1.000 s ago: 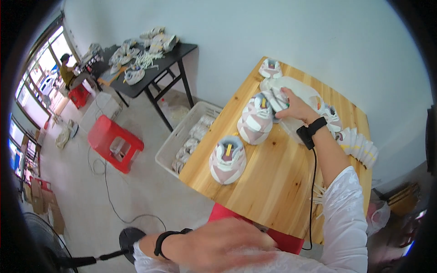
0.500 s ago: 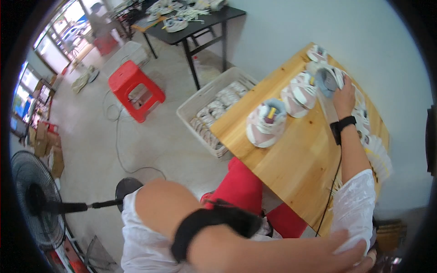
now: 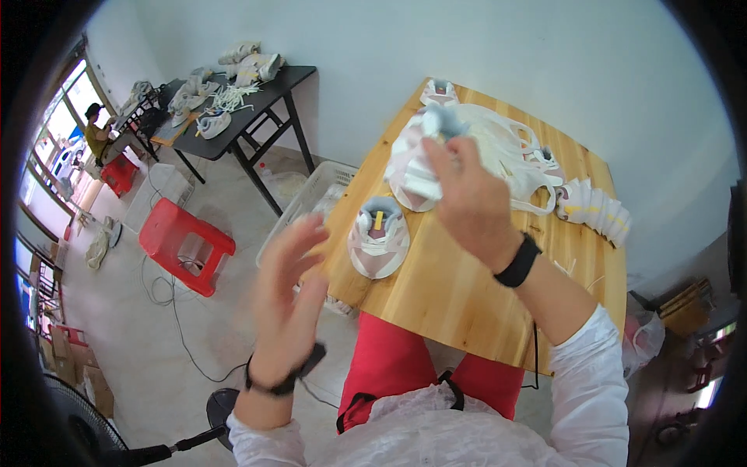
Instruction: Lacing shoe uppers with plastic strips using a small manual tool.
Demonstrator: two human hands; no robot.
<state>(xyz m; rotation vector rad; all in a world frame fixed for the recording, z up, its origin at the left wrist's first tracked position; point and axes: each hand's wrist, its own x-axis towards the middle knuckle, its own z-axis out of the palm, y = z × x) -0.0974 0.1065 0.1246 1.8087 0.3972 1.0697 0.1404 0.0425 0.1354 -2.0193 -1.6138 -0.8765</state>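
The right hand (image 3: pixel 476 204) was closed on a pale shoe upper with a grey-blue lined collar (image 3: pixel 443 121), above the desk of light wood planks (image 3: pixel 467 303), toward its far-left corner; blur hid the exact grip. The held piece overlapped in view a pink-and-white shoe upper (image 3: pixel 399 163) by the left edge, and whether they touched could not be told. A knock between them could have pushed the latter over that edge. A pink-and-white shoe upper with a yellow tab (image 3: pixel 379 237) sat by the near-left corner, where a sweep of the left hand (image 3: pixel 289 288), open, blurred and seemingly empty beyond the left edge, could have tipped it toward the white plastic crate (image 3: pixel 303 198) below. The white bag with looped handles (image 3: pixel 500 142) along the far edge could have caught the held piece, and the thin black cable (image 3: pixel 535 352) at the near edge might have snagged.
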